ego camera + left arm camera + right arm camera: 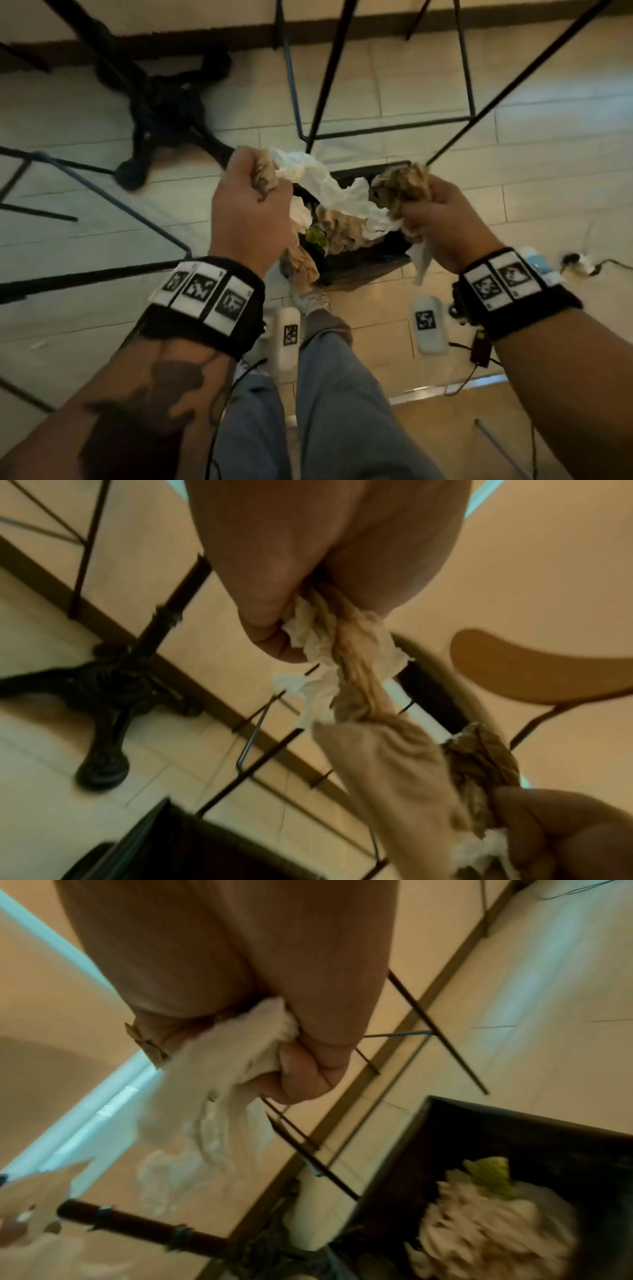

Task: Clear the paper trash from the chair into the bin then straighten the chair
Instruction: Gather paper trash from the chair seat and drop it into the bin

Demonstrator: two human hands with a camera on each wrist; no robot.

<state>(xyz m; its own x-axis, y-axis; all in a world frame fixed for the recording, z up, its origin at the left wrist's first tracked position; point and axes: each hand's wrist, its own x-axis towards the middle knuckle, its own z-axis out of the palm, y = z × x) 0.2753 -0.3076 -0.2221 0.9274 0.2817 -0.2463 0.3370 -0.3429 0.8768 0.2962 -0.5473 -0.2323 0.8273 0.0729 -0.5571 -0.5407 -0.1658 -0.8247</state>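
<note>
Currently both fists full: left hand clutches brown-and-white crumpled paper, right hand a brown wad, both directly above the black-lined bin holding earlier scraps; release and chair straightening remain.

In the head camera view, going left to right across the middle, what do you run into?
Black table base → left hand gripping brown paper → white tissue → bin → right hand gripping crumpled brown paper → white plug on the floor.
</note>
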